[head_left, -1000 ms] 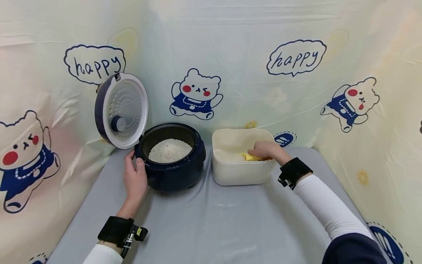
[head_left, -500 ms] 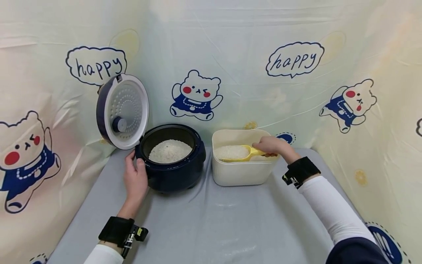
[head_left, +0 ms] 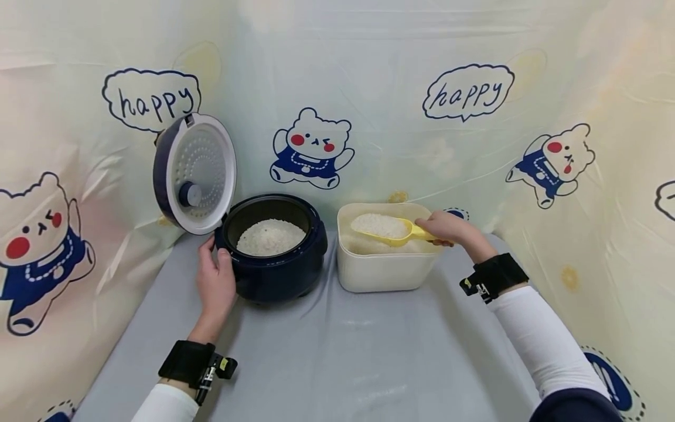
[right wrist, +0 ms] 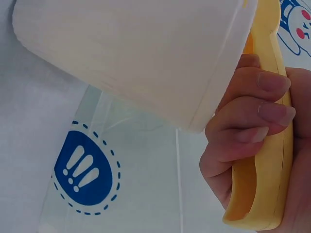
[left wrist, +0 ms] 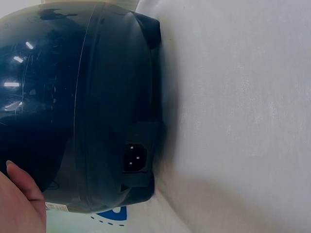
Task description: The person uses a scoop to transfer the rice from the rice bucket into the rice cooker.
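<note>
My right hand [head_left: 448, 228] grips the handle of a yellow scoop [head_left: 398, 237], its fingers curled round it in the right wrist view. White rice [head_left: 378, 225] heaps the scoop, which is held over the cream bin [head_left: 385, 272]. My left hand [head_left: 216, 281] rests against the left side of a dark blue rice cooker [head_left: 279, 278], thumb toward the front, just below the hinge of the raised lid [head_left: 203, 176]. A mound of rice [head_left: 271, 237] lies inside the cooker. In the left wrist view, the left thumb [left wrist: 24, 182] lies on the cooker's dark wall.
Cooker and bin stand side by side on a grey-covered table [head_left: 343, 357], with a narrow gap between them. A printed cloth backdrop [head_left: 390, 129] rises close behind. At the cooker's base, a power socket [left wrist: 135, 158] faces the left wrist camera.
The right hand has lifted the scoop, now heaped with rice, from inside the bin to about rim height. The left hand has stayed against the cooker.
</note>
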The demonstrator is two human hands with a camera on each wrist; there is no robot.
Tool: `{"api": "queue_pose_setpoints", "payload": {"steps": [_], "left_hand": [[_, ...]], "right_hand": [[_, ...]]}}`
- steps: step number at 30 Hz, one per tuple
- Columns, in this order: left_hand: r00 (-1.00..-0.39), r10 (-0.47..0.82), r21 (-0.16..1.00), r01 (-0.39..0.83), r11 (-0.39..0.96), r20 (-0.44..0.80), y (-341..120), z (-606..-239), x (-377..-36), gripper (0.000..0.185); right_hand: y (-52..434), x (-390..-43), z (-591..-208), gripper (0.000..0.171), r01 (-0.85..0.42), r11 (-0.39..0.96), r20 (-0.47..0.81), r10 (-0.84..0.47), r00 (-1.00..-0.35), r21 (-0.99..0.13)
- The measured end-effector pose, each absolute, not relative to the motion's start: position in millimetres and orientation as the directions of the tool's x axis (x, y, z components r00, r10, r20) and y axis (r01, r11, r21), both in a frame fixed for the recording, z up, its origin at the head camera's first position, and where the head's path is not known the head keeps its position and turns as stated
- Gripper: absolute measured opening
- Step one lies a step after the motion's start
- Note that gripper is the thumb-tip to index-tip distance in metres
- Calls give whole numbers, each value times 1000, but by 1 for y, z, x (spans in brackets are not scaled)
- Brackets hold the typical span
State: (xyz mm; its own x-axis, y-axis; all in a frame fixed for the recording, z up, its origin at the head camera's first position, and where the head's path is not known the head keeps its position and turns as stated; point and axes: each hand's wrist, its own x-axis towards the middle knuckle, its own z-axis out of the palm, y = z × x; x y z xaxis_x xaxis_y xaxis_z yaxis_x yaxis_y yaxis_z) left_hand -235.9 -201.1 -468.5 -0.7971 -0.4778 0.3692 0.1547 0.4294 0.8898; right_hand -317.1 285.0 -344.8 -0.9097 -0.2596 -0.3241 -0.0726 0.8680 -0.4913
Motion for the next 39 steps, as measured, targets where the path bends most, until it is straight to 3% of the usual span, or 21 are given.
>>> {"api": "queue_pose_setpoints", "payload": {"steps": [21,31,39], "left_hand": [[-797,-479,895,165,414,368,-201,-468,-239,53],[-788,-487,891,163,425,377,-206,-469,-240,54],[-784,-467,875,194,443,410,-204,-471,-241,55]], "right_hand": [[269,-314,-311,59,-16,811,-321,-250,-914,-585],[198,-329,-280,51,-25,762,-289,-276,-917,-647],[145,-336,-272,50,-73,776,-302,-328,-895,-627]]}}
